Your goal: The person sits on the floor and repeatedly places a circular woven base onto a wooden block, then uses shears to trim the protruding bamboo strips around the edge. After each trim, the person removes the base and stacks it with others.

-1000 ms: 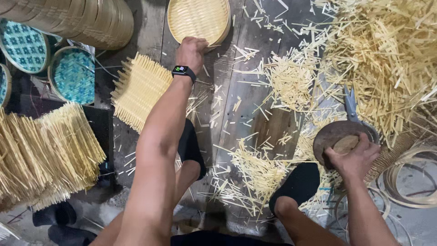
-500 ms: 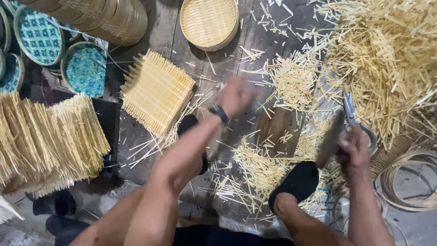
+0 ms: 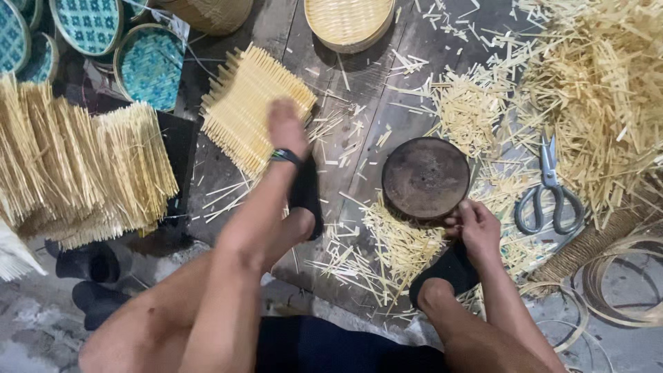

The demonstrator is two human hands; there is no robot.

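My left hand [image 3: 286, 126], with a dark watch at the wrist, reaches forward and rests on the near corner of a square woven bamboo mat [image 3: 254, 105] lying on the plank floor; the hand is blurred. My right hand [image 3: 474, 228] grips the near rim of a round dark metal disc [image 3: 425, 177] that lies flat on the boards between my feet. Black sandals are on both feet.
Scissors [image 3: 548, 186] lie right of the disc beside a big heap of bamboo offcuts [image 3: 599, 90]. A round woven basket [image 3: 349, 22] sits at the top. Stacked woven mats [image 3: 76, 166] and teal patterned trays [image 3: 149, 65] stand left. Bamboo hoops [image 3: 621, 290] lie at right.
The left hand came back from the round basket, swung right, then moved onto the square mat. The right hand brought the dark disc from the right to the floor in front.
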